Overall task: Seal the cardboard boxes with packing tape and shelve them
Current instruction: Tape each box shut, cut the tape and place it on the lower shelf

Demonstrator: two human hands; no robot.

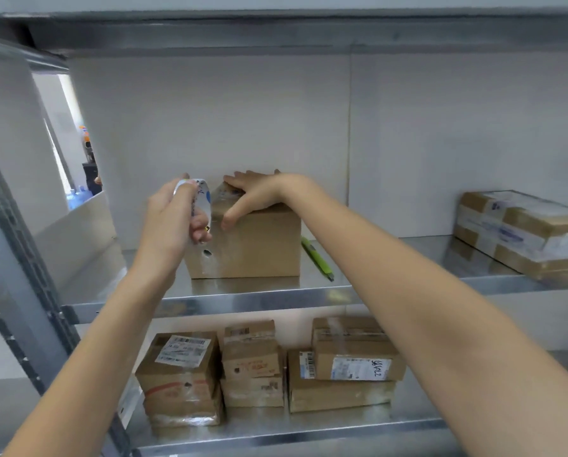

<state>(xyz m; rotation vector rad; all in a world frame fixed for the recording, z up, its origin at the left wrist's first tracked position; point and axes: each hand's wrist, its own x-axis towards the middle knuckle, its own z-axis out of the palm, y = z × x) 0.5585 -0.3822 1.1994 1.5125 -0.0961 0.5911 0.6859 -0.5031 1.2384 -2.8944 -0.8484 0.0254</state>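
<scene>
Head view: left hand [173, 219] hides tape roll [200, 206] core.

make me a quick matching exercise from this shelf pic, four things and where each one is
Things:
1. tape roll
2. green pen
3. box being taped
4. labelled boxes

Places:
A. lower shelf
B. under the right hand
C. in the left hand
D. lying right of the box, upper shelf

Pairs: 1-C, 2-D, 3-B, 4-A

Both forearms extended forward. Left hand [172, 214] raised, fingers curled closed in a grip. Right hand [254, 196] laid palm-down, fingers straight, thumb dropped.
</scene>
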